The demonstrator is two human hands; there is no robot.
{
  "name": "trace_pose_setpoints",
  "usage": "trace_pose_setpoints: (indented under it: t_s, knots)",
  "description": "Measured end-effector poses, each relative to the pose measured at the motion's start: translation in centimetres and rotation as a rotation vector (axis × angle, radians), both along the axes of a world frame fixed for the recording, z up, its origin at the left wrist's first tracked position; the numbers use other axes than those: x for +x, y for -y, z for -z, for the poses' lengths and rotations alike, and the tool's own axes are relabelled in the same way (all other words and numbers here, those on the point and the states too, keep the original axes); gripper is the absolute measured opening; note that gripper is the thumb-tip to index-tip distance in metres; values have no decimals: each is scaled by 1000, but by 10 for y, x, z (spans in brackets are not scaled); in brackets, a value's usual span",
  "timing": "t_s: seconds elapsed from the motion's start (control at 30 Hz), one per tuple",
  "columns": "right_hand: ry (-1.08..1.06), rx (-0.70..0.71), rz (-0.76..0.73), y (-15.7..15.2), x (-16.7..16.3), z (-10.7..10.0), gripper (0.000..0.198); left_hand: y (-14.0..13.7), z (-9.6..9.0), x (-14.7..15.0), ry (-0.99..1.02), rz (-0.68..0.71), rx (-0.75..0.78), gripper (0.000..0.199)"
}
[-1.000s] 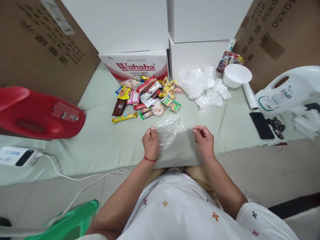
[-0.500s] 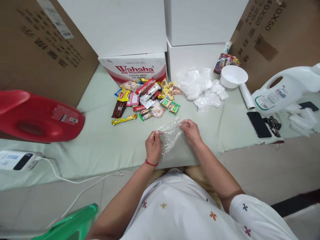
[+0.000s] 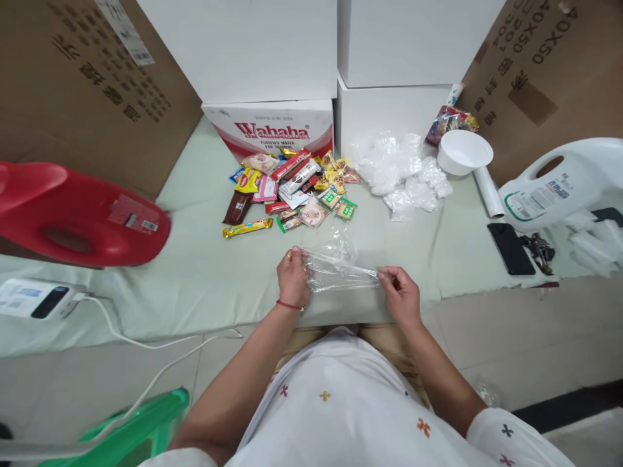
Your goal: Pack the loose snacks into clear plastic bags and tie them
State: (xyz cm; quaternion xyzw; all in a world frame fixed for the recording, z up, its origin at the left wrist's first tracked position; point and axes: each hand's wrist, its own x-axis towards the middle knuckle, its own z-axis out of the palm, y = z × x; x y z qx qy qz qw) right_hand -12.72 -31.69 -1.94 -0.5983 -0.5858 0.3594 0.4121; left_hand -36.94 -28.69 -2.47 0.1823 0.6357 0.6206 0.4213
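A clear plastic bag (image 3: 341,267) is stretched sideways between my two hands, just above the near part of the cloth-covered table. My left hand (image 3: 293,277) pinches its left end, fingers closed. At its right end, my right hand (image 3: 400,293) grips the edge between thumb and fingers. Beyond the bag lies a pile of wrapped snacks (image 3: 296,188), with a yellow stick packet (image 3: 247,227) at its near left. To the right of the snacks sits a heap of clear plastic bags (image 3: 389,165).
A Wahaba-style printed carton (image 3: 272,130) stands behind the snacks. At left are a red jug (image 3: 87,214) and a white device (image 3: 39,298) with a cable. At right are a white bowl (image 3: 465,153), a plastic roll (image 3: 488,191), a phone (image 3: 511,248), keys (image 3: 538,251) and a white detergent jug (image 3: 545,185).
My right hand has moved right and toward me, and my hands are farther apart. The clear bag is now pulled out wide between them. The view has shifted slightly.
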Motion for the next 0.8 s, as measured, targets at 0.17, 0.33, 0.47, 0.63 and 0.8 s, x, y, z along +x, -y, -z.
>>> trace_pose_setpoints:
  t_s: [0.17, 0.33, 0.47, 0.63, 0.8]
  knots:
    - [203, 77, -200, -24, 22, 0, 72, 10, -9, 6, -106, 87, 13, 48]
    - [321, 59, -578, -44, 4, -7, 100, 13, -13, 12, -90, 119, 17, 48]
    - [109, -32, -591, -47, -11, -5, 44, 15, -16, 3, -35, 94, 10, 47]
    - [-352, -260, -280, -56, -4, -4, 38, 22, -16, -9, -20, 77, -12, 48]
    - [-421, -344, -4, -61, 15, 0, 43, 30, -8, -15, -16, 99, -75, 48]
